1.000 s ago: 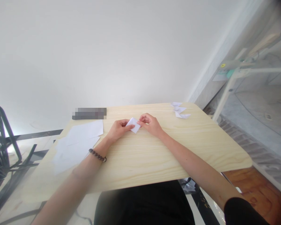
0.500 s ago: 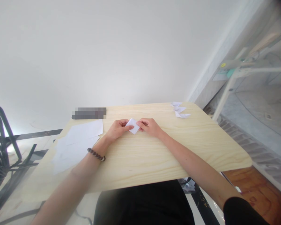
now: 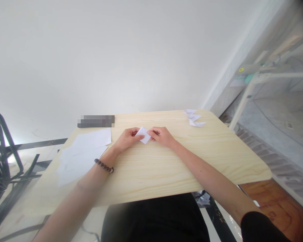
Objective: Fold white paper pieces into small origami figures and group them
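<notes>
A small diamond-shaped piece of folded white paper is held between my two hands above the middle of the table. My left hand grips its left side, the thumb lying across the front. On the opposite corner my right hand pinches the paper between thumb and fingers. The fingers behind the paper are partly hidden. Several pointed folded paper pieces lie in a row at the table's far right.
White paper sheets lie overlapping on the left of the wooden table. A dark, blurred-out oblong object sits at the back left edge. A white wall rises behind. A black chair stands at left.
Both hands stay in nearly the same place, still gripping the folded paper. No clear difference shows in the paper's shape.
</notes>
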Demonstrator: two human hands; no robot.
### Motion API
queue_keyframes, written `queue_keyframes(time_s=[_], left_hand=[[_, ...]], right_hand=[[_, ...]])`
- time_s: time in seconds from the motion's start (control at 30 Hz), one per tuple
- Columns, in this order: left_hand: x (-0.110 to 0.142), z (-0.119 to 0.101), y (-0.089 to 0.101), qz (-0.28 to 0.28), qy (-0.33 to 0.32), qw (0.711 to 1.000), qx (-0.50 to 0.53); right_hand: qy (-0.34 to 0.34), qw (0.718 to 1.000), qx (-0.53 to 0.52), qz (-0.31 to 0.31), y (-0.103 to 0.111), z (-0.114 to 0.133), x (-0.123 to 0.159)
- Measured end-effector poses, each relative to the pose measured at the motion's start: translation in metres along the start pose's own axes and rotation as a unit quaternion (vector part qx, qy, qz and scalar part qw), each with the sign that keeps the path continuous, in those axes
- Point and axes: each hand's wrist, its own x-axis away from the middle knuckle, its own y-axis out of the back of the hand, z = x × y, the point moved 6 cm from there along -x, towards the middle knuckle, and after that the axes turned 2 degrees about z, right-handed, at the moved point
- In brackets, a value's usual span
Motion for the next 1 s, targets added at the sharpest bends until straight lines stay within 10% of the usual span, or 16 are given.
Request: queue_keyframes(time_s=[1.0], left_hand=[[0.0,0.0023,-0.0027,0.038,-0.01,0.999,-0.016]], right_hand=[[0.006,0.999,0.044,0.023,-0.0041,0.0007,0.0011]])
